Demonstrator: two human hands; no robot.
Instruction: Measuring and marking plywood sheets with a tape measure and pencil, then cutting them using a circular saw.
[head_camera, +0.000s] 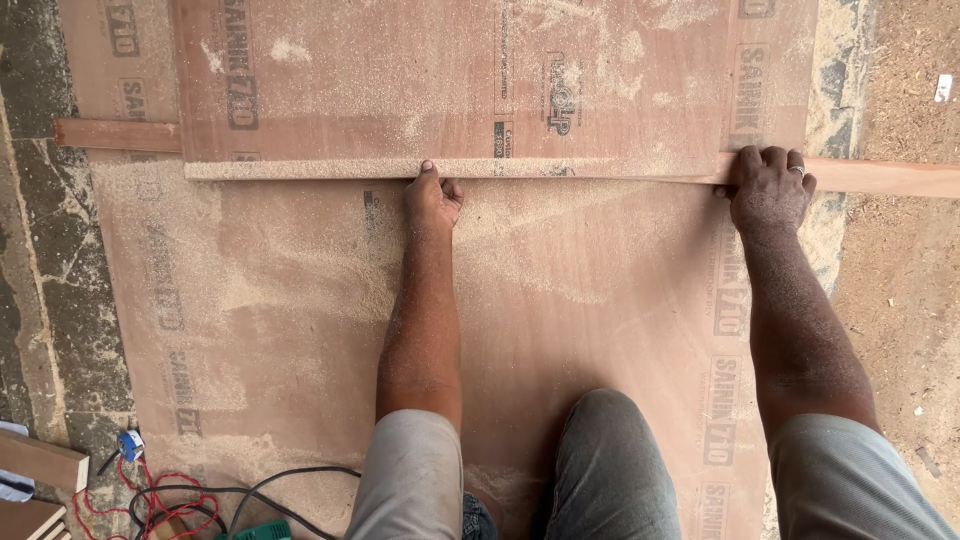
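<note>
We kneel on a large plywood sheet (300, 330) that fills the middle of the frame, with a second, upper sheet (480, 90) lying across the top and overlapping it. Under the upper sheet's near edge runs a long wooden batten (890, 178), its ends sticking out at the left and at the right of the frame; it seems to prop the upper sheet clear of the lower one. Our left hand (433, 197) sits at the centre, its fingers curled into a loose fist and the thumb tip touching the upper sheet's sawdust-covered edge, as if to steady or line it up. Our right hand (768, 188) lies at the right, where the batten comes out from under the upper sheet; its fingers (772, 158) are bent down over the batten and press on it from above, so the batten passes beneath the fingertips. Whether they wrap round it we cannot tell. Sawdust is strewn over both sheets. At the lower left of the frame lie black and red cables (170, 497) on the floor (40, 300).
</note>
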